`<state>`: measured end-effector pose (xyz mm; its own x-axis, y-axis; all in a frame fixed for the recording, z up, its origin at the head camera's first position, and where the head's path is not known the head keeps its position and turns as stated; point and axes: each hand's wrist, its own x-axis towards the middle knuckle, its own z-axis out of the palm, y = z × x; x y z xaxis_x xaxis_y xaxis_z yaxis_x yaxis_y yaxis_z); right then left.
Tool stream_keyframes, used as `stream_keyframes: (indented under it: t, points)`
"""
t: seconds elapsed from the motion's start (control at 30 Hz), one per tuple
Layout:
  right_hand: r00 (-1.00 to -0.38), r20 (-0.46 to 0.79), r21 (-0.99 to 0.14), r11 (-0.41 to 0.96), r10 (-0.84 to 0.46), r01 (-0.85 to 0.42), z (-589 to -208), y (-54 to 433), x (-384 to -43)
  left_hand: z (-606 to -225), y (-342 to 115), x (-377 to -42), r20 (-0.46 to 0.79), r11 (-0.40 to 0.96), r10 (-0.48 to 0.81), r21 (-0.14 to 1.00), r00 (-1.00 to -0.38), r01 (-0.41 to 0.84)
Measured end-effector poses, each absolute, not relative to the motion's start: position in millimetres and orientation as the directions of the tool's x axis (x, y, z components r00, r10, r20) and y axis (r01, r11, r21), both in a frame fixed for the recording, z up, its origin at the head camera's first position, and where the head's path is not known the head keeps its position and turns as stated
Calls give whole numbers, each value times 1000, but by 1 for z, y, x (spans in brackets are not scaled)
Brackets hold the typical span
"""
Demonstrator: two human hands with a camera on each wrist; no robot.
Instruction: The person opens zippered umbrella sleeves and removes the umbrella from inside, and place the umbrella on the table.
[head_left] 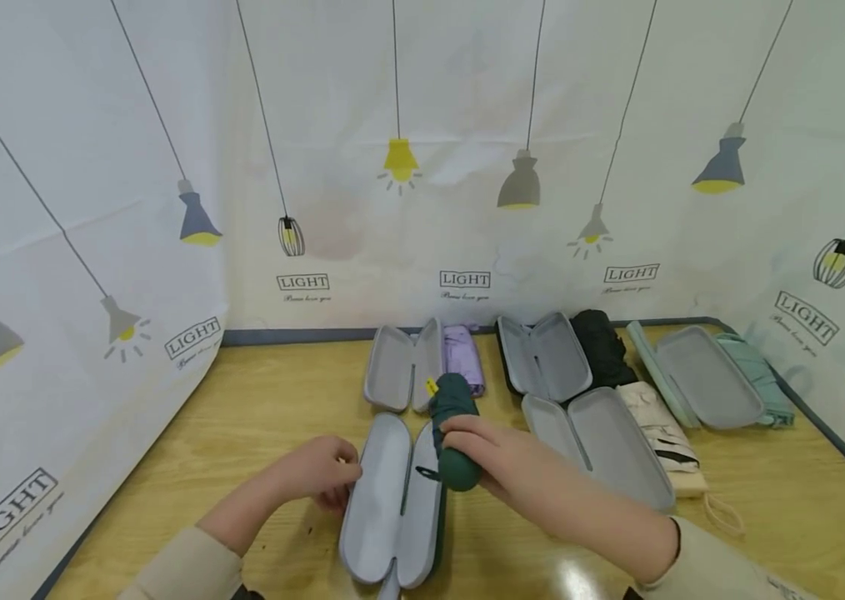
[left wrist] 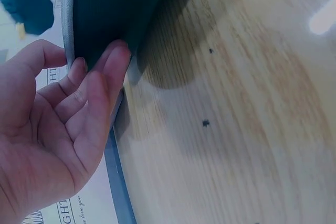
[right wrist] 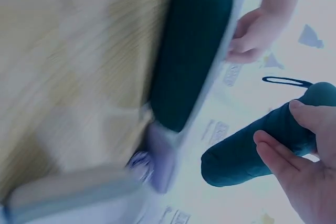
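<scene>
A folded dark green umbrella [head_left: 455, 398] is gripped in my right hand [head_left: 516, 462] above the right half of an open case. Its wrist loop [right wrist: 286, 81] sticks out near the rounded handle end. The long case [head_left: 376, 508] has a grey lining and a dark green outside [left wrist: 118, 11], and lies unzipped with both halves spread. At its left side my left hand [head_left: 317, 471] holds the rim, thumb at the zipper edge and fingers against the outer wall. The umbrella overlaps part of the right half in the head view.
Behind stand a grey-lined open case [head_left: 390, 371] and a folded purple umbrella [head_left: 462, 354]. To the right are more open cases [head_left: 617, 442], a black umbrella [head_left: 602, 346], a cream one [head_left: 658, 425] and a pale green one [head_left: 760, 379]. A printed sheet [head_left: 467, 225] walls the wooden table [head_left: 272, 400].
</scene>
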<state>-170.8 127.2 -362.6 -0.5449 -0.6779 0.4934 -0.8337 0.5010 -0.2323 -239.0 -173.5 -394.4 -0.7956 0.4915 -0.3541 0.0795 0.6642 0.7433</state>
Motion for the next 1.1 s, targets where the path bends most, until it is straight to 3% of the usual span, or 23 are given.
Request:
stream_keyframes:
  t: [0.43, 0.57, 0.8, 1.1]
  points:
    - [-714, 140, -291, 661, -686, -692, -382, 151, -179, -396, -178, -240, -357, 684, 440, 728, -824, 50]
    - [-709, 74, -269, 670, -701, -691, -390, 145, -182, -397, -177, -241, -365, 684, 435, 728, -823, 39]
    - [-639, 37, -157, 627, -768, -763, -412, 137, -182, -398, -177, -242, -331, 672, 432, 738, -839, 54]
    - [-729, -69, -258, 718, -681, -646, -418, 132, -180, -403, -172, -245, -307, 662, 410, 748, -859, 48]
